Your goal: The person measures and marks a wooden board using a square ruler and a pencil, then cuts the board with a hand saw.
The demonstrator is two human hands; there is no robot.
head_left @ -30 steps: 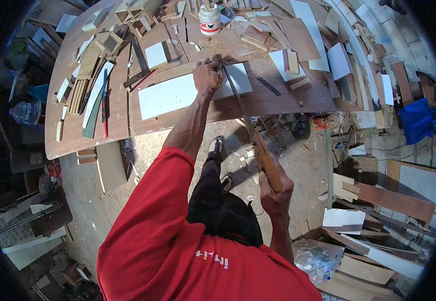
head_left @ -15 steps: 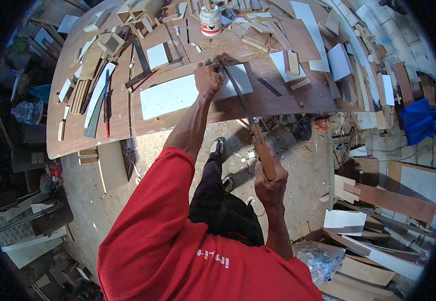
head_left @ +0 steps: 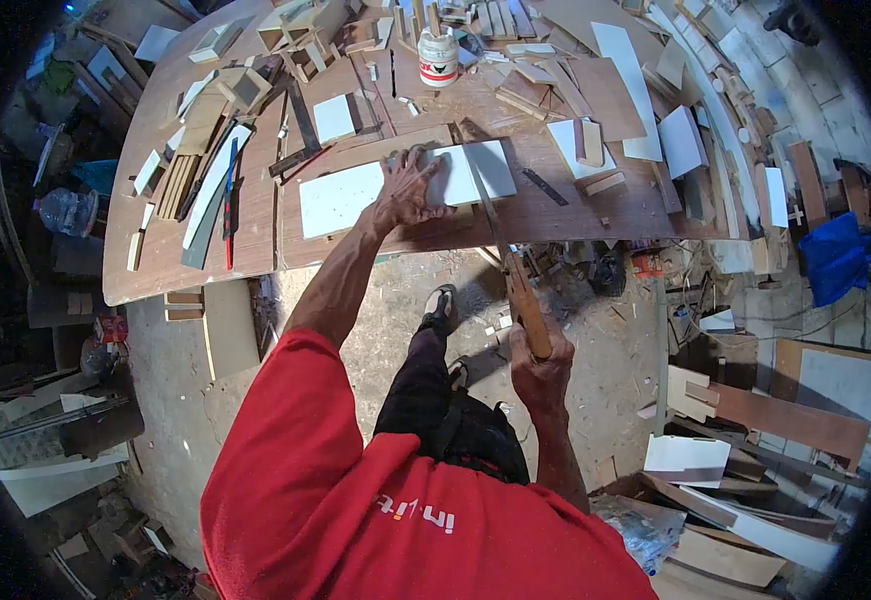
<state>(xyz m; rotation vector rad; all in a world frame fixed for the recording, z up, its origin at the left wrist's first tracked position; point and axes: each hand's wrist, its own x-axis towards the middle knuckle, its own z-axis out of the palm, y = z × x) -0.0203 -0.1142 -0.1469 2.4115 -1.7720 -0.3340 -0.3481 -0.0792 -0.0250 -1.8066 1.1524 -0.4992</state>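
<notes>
My left hand lies with fingers spread on a long white board near the front edge of the workbench. In my right hand is a handsaw, gripped by its wooden handle below the bench edge. The saw's blade slants up and to the left across the right part of the white board, to the right of my left hand. How deep the blade sits in the board I cannot tell. A dark metal ruler strip lies to the right of the blade.
The wooden workbench carries a white glue bottle, a square, a red-and-black strip and several offcuts. Stacked boards and a blue bag are on the right. My feet stand on the littered floor.
My left hand has moved left and nearer along the board, opening from curled fingers to a flat spread. My right hand still grips the handsaw. The view has shifted slightly.
</notes>
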